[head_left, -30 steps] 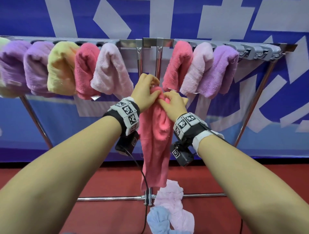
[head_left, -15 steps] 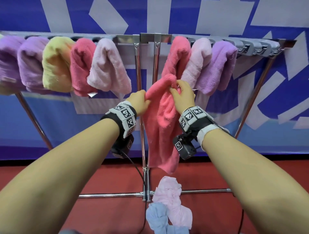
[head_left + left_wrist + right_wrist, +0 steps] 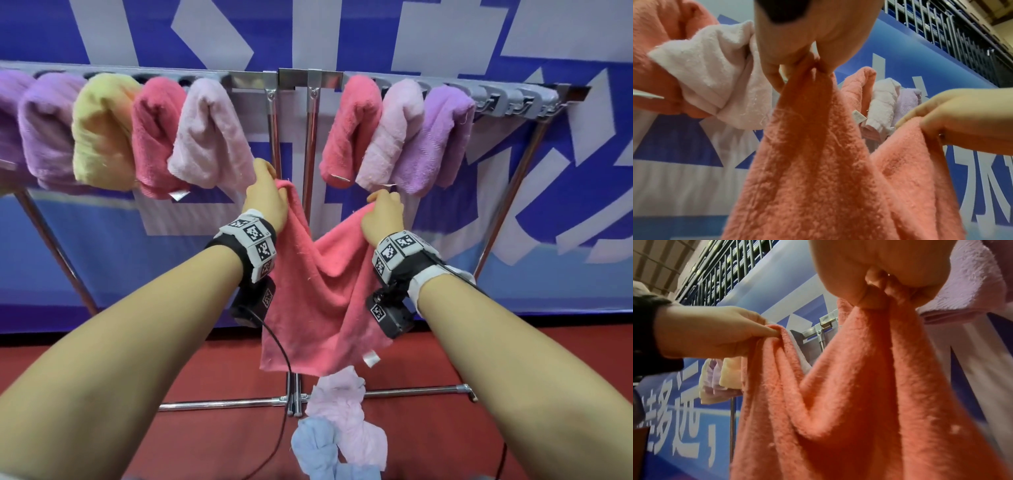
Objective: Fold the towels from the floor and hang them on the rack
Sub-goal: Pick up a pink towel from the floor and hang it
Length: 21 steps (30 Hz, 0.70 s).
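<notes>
Two hands hold one coral towel (image 3: pixel 318 284) up in front of the rack (image 3: pixel 294 77), and we see it sag in a V between them. The left hand (image 3: pixel 265 197) pinches one top corner, fingers curled round the cloth; the right hand (image 3: pixel 382 214) pinches the other top corner the same way. From the left wrist we see the left hand's fingers (image 3: pixel 774 76) bunched on the cloth, and from the right wrist the right hand's fingertips (image 3: pixel 871 295) closed on theirs. The towel hangs free before the rack's two middle posts, its lower edge above the floor (image 3: pixel 212 442).

On the rack's top bar, five folded towels hang at the left end, the nearest a pale pink towel (image 3: pixel 209 137); three hang right of the middle, beginning with a second coral towel (image 3: pixel 352 126). By the rack's foot bar, a crumpled pink towel (image 3: pixel 346 418) and a blue towel (image 3: pixel 318 448) lie touching on the floor.
</notes>
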Tool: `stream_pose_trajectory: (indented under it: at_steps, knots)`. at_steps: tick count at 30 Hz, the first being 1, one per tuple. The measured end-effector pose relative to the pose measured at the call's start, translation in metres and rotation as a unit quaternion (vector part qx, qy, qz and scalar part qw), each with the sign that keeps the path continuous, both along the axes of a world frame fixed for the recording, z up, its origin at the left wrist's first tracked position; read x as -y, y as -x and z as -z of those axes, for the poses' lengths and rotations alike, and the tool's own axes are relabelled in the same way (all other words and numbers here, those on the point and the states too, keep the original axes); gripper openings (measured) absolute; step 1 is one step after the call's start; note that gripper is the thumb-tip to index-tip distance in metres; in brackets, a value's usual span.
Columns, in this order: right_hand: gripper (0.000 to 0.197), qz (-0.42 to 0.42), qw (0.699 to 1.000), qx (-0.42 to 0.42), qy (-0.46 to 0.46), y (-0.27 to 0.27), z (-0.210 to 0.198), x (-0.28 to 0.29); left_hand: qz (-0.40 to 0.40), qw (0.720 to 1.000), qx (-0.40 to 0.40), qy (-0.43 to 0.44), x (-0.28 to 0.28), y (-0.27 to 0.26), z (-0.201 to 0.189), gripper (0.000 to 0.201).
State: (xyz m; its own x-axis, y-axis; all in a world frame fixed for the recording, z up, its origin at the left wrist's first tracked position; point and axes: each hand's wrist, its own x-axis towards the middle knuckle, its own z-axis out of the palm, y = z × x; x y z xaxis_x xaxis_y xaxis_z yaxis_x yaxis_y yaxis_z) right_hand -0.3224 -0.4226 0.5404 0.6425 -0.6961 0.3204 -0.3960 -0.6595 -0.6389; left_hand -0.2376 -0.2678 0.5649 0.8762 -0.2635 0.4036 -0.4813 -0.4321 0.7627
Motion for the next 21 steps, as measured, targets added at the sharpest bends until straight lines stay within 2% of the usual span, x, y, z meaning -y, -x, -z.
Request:
stream_pose_trajectory:
  at_steps: [4, 8, 11, 13, 15, 19, 21]
  knots:
    - [0.031, -0.018, 1.0, -0.011, 0.021, 0.003, 0.005, 0.004, 0.012, 1.0, 0.012, -0.025, -0.003, -0.005, 0.001, 0.006]
    - [0.029, -0.032, 0.998, 0.049, -0.017, 0.001, 0.004, -0.003, 0.056, 0.993, 0.081, -0.066, -0.007, -0.008, 0.0, 0.019]
    - [0.032, -0.138, 0.982, 0.123, -0.035, -0.002, -0.003, -0.018, 0.118, 0.976, 0.152, -0.105, -0.006, -0.008, -0.002, 0.018]
    - [0.033, -0.203, 0.971, 0.127, -0.023, -0.004, -0.01, -0.03, 0.141, 0.966, 0.182, -0.115, -0.003, -0.006, -0.004, 0.019]
    - [0.032, -0.229, 0.965, 0.127, -0.03, -0.009, -0.015, -0.037, 0.155, 0.963, 0.197, -0.102, -0.001, -0.004, -0.008, 0.019]
    - [0.008, -0.211, 0.966, 0.146, -0.027, -0.013, -0.02, -0.045, 0.185, 0.955, 0.217, -0.08, 0.003, 0.002, -0.018, 0.019]
    - [0.006, -0.17, 0.972, 0.16, -0.018, -0.012, -0.022, -0.042, 0.191, 0.953, 0.22, -0.08, 0.002, 0.004, -0.017, 0.024]
